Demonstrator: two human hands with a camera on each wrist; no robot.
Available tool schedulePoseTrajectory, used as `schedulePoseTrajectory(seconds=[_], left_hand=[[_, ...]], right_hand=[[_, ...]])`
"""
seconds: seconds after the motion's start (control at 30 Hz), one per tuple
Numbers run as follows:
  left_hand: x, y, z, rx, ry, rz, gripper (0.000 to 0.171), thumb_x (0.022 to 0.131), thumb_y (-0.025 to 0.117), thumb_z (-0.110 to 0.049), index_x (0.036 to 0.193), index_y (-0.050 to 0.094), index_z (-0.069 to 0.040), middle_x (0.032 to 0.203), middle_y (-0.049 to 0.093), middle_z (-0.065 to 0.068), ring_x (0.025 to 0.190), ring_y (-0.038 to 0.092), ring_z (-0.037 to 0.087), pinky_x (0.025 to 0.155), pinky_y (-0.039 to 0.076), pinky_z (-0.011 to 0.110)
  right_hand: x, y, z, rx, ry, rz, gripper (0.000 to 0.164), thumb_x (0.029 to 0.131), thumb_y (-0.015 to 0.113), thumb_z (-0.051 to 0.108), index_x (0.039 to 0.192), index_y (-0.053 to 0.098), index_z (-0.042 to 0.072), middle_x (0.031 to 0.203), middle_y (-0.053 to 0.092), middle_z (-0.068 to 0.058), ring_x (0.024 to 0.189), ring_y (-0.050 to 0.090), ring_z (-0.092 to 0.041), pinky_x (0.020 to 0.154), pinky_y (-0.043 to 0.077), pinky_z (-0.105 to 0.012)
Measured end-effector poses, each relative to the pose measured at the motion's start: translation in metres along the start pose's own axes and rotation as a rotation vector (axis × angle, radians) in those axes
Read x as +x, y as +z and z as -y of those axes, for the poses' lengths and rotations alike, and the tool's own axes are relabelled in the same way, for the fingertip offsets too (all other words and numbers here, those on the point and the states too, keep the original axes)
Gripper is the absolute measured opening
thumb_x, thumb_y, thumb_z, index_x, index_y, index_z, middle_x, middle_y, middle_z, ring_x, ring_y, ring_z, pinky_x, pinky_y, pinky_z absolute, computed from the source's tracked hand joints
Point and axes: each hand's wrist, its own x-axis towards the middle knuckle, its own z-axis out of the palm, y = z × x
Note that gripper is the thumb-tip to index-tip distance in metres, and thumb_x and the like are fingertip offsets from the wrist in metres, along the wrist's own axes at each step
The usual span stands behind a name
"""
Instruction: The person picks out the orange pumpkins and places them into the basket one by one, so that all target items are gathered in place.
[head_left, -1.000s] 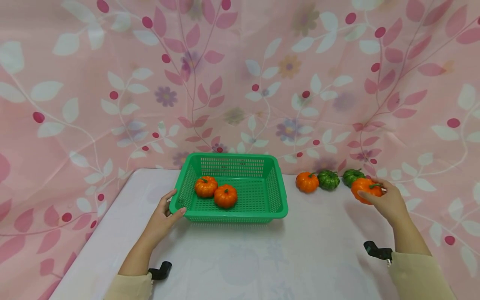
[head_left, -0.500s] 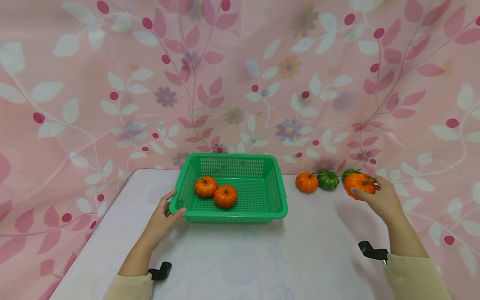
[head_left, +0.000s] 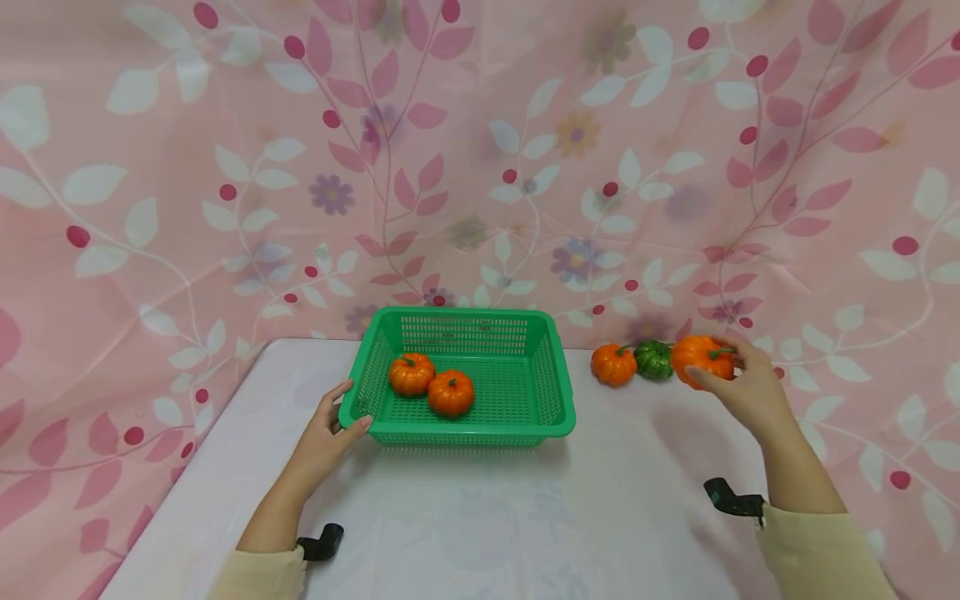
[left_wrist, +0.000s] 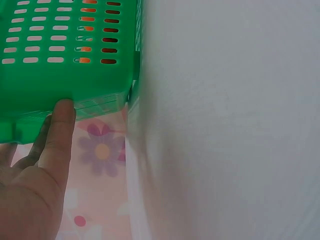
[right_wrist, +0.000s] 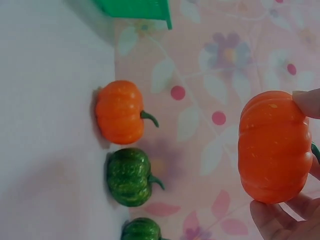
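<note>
Your right hand (head_left: 738,387) grips an orange pumpkin (head_left: 700,358) above the desk's far right edge; carry it level while your left hand (head_left: 330,433) pinches the basket (head_left: 558,417) corner.

Open path: bare table (head_left: 645,467) is lying between right hand (head_left: 738,387) and basket (head_left: 558,417).
Obstacles: orange pumpkin (head_left: 613,364) and green pumpkin (head_left: 653,359) are sitting beside it.

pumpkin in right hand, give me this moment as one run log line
right hand: holds orange pumpkin off table | left hand: grips basket rim | basket: two orange pumpkins | table: one orange, two green
</note>
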Motion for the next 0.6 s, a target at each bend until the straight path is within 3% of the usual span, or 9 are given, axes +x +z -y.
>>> schedulePoseTrajectory(seconds=[0.3,0.6], left_hand=[[0.0,0.0,0.0,0.001,0.001,-0.002,0.081,0.098,0.067,-0.027,0.161,0.016,-0.021,0.148,0.043,0.024,0.13,0.049,0.035,0.095,0.047,0.033],[0.001,0.0,0.002,-0.01,0.002,0.003,0.083,0.098,0.068,-0.03,0.161,0.015,-0.021,0.149,0.042,0.024,0.131,0.049,0.034,0.095,0.047,0.033]], right_hand=[[0.002,0.008,0.022,0.006,-0.042,0.002,0.079,0.092,0.071,0.044,0.152,0.039,0.005,0.15,0.03,-0.033,0.129,0.033,-0.054,0.099,0.035,-0.07],[0.008,0.02,0.038,-0.004,-0.062,0.055,0.082,0.091,0.07,0.051,0.152,0.037,0.007,0.151,0.027,-0.032,0.129,0.034,-0.054,0.1,0.035,-0.07]])
